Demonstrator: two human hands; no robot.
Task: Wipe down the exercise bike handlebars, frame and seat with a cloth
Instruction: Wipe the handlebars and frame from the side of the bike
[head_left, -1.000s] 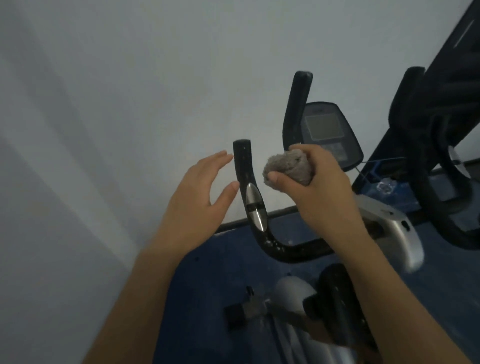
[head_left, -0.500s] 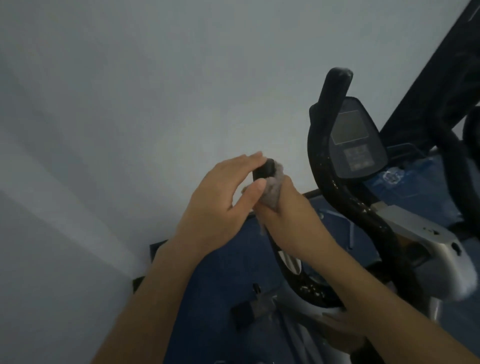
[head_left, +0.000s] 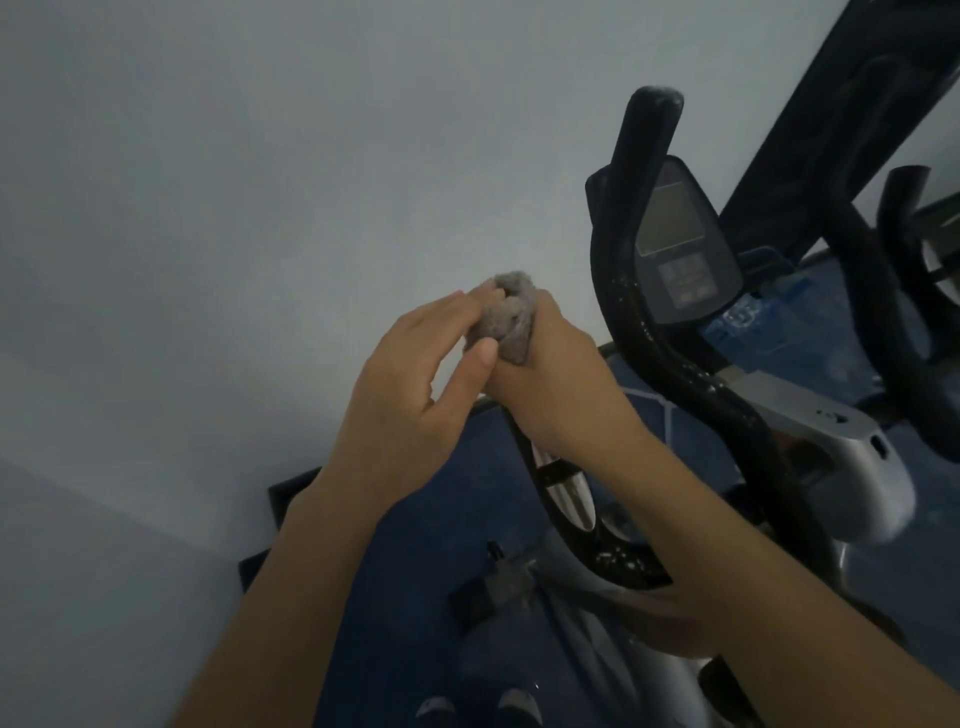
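While both my hands (head_left: 410, 395) (head_left: 550, 384) grip the cloth (head_left: 506, 317) mid-frame, the covered handlebar (head_left: 558, 493) runs upright, tip pointing up.

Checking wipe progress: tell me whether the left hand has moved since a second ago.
Yes. The left hand has closed in rightward onto the left handlebar tip, now touching the cloth that covers it; earlier it hovered open, left of the bare bar.

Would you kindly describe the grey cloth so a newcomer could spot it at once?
Start at the bike's console and look left of the tall black handlebar. There the left hand and right hand meet. The cloth, bunched between them, is the only fuzzy grey lump among smooth black bars.
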